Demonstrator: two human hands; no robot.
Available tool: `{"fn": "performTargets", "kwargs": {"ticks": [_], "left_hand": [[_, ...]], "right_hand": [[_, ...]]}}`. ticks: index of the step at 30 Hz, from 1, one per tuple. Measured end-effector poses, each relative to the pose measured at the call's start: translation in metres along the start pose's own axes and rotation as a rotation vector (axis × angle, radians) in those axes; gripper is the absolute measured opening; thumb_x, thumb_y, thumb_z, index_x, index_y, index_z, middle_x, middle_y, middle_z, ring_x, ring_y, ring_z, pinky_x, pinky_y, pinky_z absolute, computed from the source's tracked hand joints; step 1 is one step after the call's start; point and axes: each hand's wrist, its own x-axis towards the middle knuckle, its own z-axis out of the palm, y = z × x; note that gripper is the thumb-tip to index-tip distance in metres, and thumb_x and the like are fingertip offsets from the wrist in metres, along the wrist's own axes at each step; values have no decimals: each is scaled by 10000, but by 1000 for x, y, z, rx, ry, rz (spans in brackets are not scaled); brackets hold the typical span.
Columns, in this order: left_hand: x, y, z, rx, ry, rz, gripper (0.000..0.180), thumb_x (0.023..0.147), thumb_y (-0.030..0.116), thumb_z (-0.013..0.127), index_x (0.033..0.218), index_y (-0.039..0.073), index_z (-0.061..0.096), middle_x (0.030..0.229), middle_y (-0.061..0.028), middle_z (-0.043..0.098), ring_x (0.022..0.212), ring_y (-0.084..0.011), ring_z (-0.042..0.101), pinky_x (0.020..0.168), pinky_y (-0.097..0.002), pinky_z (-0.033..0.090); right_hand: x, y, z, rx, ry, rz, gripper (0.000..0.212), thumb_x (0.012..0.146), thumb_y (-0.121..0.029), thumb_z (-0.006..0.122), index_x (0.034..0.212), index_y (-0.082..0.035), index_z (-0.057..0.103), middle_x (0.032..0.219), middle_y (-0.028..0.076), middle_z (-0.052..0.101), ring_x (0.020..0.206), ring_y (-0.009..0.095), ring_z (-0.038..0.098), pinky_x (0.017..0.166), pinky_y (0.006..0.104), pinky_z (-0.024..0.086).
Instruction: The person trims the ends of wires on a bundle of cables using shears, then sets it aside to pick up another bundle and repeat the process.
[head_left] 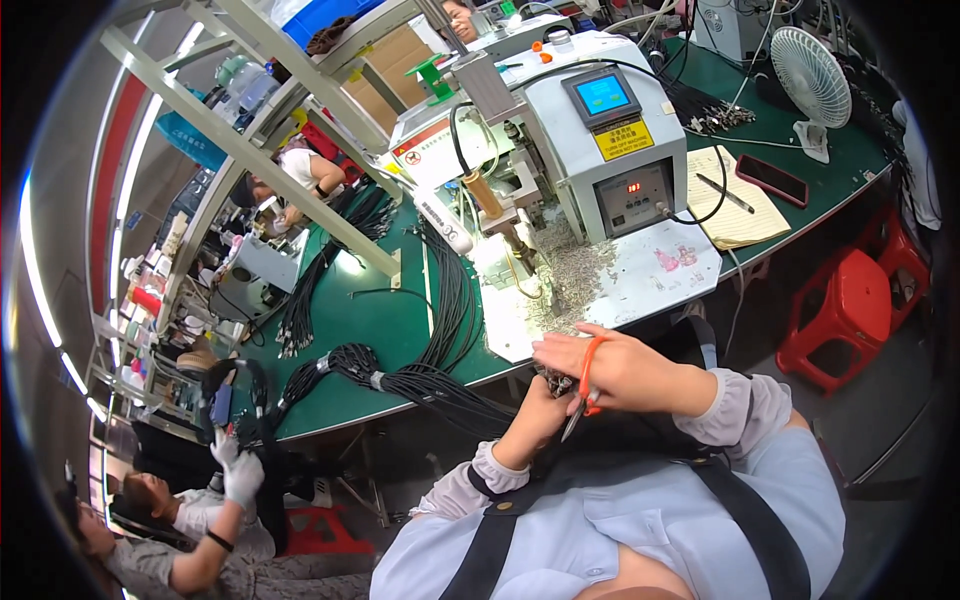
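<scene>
- While both hands meet at about 6 o'clock, just below the near edge of the counter, the right hand is closed around orange-handled scissors, fingers through the loop and blades pointing down toward the lap.
- Left hand: curled shut on a small dark bundle of wire ends, which sits between the two hands, touching the scissor blades; how many strands it holds cannot be told.
- Handling, as judged: the wire ends look light, thin and limp, likely to splay or slip if held loosely; a firm pinch close behind the tips, just beside the blades, should keep them steady. The scissors are stiff and sharp-edged, best gripped by the handles only.
- At 12 o'clock from the hands, a grey bench machine with a small blue screen stands on a white base plate littered with pale clippings.
- At 10 o'clock, long black cable bundles lie across the green counter, soft and heavy-looking in mass.
- At 2 o'clock: a lined notepad with a pen, a dark phone and a white desk fan.
- At 3 o'clock, red plastic stools stand on the floor.
- At 8 o'clock, a co-worker's gloved hand handles dark cables.
</scene>
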Motion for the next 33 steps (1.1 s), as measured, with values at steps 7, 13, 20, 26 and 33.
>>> {"fn": "performTargets", "kwargs": {"ticks": [7,13,20,26,33], "left_hand": [[5,-33,-16,485,-129,264,240,808,101,578,1029,9,555,867,-67,606,727,-148,588,631,-270,473],[12,-31,-13,-56,134,128,175,847,109,519,978,-6,537,664,-41,546,557,-123,528,508,-244,425],[42,-39,-121,-165,767,382,64,840,48,498,857,-7,470,633,-56,515,487,-136,489,476,-251,420],[36,-47,-155,-296,712,241,104,832,41,507,916,-16,486,668,-71,525,534,-171,525,518,-284,453],[25,-12,-94,-779,168,-111,232,810,12,526,1032,-35,481,785,-96,569,703,-187,578,676,-310,482]], "right_hand": [[4,-7,0,-154,62,-123,488,750,-224,618,1181,-63,458,1235,107,466,1153,249,441,968,422,325],[8,-2,5,-20,333,5,356,796,-206,601,1080,-13,507,1143,155,534,1090,269,506,936,373,353],[-17,9,15,454,510,554,160,842,-60,516,962,40,550,932,123,616,890,179,584,810,272,440],[-24,30,42,656,552,575,115,842,-44,525,909,37,571,839,82,622,794,119,587,734,236,454],[1,22,47,652,284,646,139,849,-60,511,944,25,566,926,111,623,866,156,592,784,271,456]]}}
